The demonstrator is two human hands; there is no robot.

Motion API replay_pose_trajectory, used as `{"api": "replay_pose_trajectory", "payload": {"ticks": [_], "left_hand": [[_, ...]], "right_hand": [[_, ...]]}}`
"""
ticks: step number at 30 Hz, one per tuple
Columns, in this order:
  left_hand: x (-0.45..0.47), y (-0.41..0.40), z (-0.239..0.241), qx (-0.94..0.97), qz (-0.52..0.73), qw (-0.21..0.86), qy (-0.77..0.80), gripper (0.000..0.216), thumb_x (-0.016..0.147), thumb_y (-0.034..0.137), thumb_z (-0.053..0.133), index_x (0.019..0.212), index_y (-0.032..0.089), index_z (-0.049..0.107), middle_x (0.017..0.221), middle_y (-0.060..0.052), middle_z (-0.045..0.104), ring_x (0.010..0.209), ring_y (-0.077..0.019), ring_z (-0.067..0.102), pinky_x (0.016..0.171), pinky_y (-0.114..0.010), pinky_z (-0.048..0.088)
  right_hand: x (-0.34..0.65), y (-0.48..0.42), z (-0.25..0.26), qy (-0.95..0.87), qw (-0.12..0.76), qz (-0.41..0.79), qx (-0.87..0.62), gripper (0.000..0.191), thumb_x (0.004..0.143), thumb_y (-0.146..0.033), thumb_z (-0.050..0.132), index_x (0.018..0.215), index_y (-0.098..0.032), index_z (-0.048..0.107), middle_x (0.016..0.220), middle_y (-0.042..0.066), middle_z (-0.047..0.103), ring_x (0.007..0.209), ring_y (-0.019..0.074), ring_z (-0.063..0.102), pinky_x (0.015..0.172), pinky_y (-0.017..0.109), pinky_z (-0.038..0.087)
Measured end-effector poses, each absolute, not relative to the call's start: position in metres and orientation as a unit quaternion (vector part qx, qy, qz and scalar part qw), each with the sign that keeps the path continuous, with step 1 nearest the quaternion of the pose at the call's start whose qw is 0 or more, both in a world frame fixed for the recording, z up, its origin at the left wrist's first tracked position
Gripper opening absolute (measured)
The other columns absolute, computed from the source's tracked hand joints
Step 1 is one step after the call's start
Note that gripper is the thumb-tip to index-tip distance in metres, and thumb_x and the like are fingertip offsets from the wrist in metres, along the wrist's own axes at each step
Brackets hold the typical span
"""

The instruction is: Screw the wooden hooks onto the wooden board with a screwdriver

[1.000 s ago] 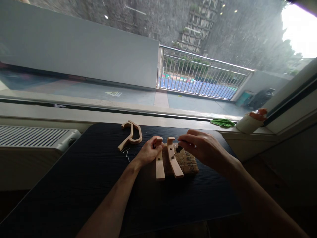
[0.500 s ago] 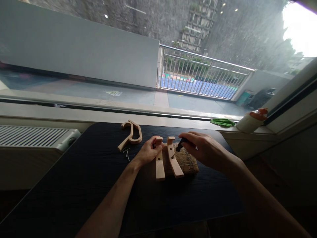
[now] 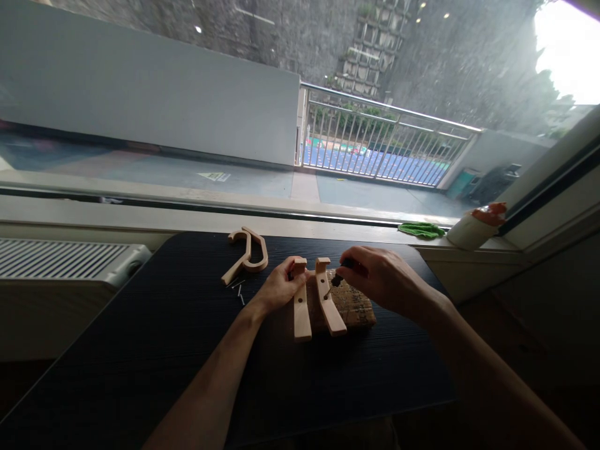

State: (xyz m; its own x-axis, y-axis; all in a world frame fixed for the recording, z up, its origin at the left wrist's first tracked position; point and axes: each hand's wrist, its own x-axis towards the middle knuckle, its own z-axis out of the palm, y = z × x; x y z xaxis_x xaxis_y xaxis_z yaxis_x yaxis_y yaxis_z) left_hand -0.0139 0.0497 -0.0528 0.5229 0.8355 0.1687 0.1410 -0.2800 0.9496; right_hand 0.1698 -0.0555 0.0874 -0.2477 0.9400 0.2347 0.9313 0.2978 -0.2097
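Note:
My right hand point(image 3: 375, 272) is closed around the dark handle of a screwdriver point(image 3: 338, 279). Its shaft slants down to the lower hole of a curved wooden piece point(image 3: 332, 309), which has a hooked top. Beside it, on the left, is a second wooden piece point(image 3: 302, 319) with a hole in it. My left hand point(image 3: 285, 280) grips this piece near its upper end, with some fingers hidden behind it. Beneath both pieces lies a brown, rough-patterned block point(image 3: 354, 303).
On the dark table point(image 3: 154, 319), more curved wooden pieces point(image 3: 255, 262) lie at the back left, with several loose screws point(image 3: 240, 290) near them. A green cloth point(image 3: 420, 230) and a white container with an orange top point(image 3: 478, 226) stand on the windowsill. A radiator point(image 3: 70, 262) is at left.
My right hand has turned slightly around the screwdriver handle, its fingers more curled now. The left hand and the wooden pieces keep their places.

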Motion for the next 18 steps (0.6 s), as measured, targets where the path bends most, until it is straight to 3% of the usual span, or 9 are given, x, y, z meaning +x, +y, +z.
{"api": "replay_pose_trajectory", "payload": {"ticks": [11, 18], "left_hand": [[-0.0138, 0.0491, -0.0523, 0.712, 0.35, 0.504, 0.341, 0.034, 0.078, 0.039, 0.055, 0.106, 0.019, 0.053, 0.093, -0.003, 0.062, 0.088, -0.0164, 0.059, 0.079, -0.029, 0.048], [-0.0133, 0.0503, -0.0568, 0.709, 0.351, 0.509, 0.341, 0.036, 0.079, 0.038, 0.055, 0.108, 0.018, 0.051, 0.093, -0.003, 0.061, 0.087, -0.0163, 0.058, 0.079, -0.03, 0.048]], "right_hand": [[0.1734, -0.0622, 0.0906, -0.812, 0.176, 0.077, -0.551, 0.027, 0.087, -0.022, 0.046, 0.112, -0.023, 0.056, 0.099, 0.002, 0.063, 0.074, 0.0107, 0.056, 0.065, 0.021, 0.038], [0.1764, -0.0615, 0.089, -0.805, 0.171, 0.082, -0.562, 0.021, 0.088, -0.026, 0.047, 0.107, -0.021, 0.056, 0.085, 0.001, 0.064, 0.068, 0.011, 0.054, 0.06, 0.02, 0.035]]}}
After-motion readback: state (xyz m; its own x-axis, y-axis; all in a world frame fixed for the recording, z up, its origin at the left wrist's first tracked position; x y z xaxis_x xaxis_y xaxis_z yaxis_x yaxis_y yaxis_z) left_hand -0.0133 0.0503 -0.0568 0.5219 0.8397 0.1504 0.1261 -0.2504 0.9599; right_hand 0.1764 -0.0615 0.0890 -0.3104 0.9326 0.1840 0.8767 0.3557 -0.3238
